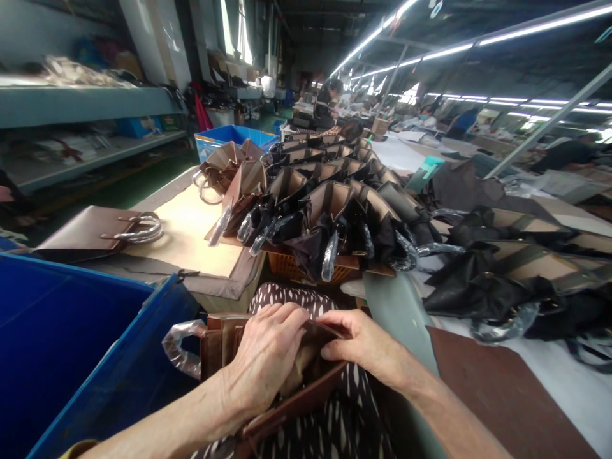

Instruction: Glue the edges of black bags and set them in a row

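Note:
A brown handbag lies across my lap on patterned dark cloth, its mouth facing up and its tan lining partly showing. Its handle, wrapped in clear plastic, sticks out to the left. Across the bag's opening lies my left hand, fingers bent over the far rim; their tips are partly hidden. My right hand grips the rim at the right end, thumb inside the opening and fingers along the outer edge. Both hands are closed on the bag, their fingertips close together.
A large blue bin stands close on my left. Ahead, many black bags stand in rows, with brown bags beside them. One brown bag lies on the left table. More black bags cover the right table. People work farther back.

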Demonstrator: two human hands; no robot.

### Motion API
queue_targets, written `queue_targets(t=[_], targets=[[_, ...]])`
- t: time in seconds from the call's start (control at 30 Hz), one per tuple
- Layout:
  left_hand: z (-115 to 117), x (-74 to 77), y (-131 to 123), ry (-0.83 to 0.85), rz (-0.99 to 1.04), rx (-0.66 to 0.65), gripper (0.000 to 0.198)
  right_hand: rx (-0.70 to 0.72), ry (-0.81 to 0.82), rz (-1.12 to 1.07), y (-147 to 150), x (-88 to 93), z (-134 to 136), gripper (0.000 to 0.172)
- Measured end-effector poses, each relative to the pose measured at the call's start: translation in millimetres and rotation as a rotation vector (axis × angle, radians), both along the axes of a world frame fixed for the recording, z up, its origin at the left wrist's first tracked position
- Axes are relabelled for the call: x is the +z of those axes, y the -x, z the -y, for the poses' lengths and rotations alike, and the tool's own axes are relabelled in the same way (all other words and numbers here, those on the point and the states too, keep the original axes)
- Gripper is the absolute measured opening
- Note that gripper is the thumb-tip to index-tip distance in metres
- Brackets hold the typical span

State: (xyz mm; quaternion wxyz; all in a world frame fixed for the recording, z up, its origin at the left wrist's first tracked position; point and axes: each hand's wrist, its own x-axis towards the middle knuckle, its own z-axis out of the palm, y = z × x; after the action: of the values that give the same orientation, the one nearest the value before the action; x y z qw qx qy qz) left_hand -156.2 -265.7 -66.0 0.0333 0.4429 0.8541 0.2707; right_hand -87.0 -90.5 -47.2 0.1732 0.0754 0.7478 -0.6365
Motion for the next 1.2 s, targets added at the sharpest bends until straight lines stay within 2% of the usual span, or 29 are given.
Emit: queue_targets(t=[0.1,0.23,0.4,0.53,0.7,0.77,1.0,1.2], targets=[[-2,3.8,1,-0.018,0.122,0.06,0.02,0.005,0.018,-0.006,2,-1.0,1,0.033],[-1,9.4,2,-0.064,0.267,0.049,0.03,0.007,-0.062,-0.027,11,-0.3,6,0.024],[10,15.1,7,-0.069,0.309,0.04,0.032,0.017,-0.158,-0.02,21,1.8,14,0.02],[17,26.9,14,0.013,0.352,0.07,0.029,0.014,-0.099,0.061,24,1.4,14,0.021],[12,43.7,19,0.129,0.414,0.099,0.018,0.002,-0.01,0.145,25,6.7,15,0.017],[9,43.9,21,0.133,0.412,0.085,0.015,-0.007,-0.007,0.159,25,9.9,16,0.015],[2,29.9,27,0.097,0.466,-0.019,0.013,-0.023,0.022,0.223,25,10.6,13,0.009],[-4,27.8,23,0.116,0.498,-0.014,0.015,-0.013,0.064,0.316,29,6.7,9,0.009]])
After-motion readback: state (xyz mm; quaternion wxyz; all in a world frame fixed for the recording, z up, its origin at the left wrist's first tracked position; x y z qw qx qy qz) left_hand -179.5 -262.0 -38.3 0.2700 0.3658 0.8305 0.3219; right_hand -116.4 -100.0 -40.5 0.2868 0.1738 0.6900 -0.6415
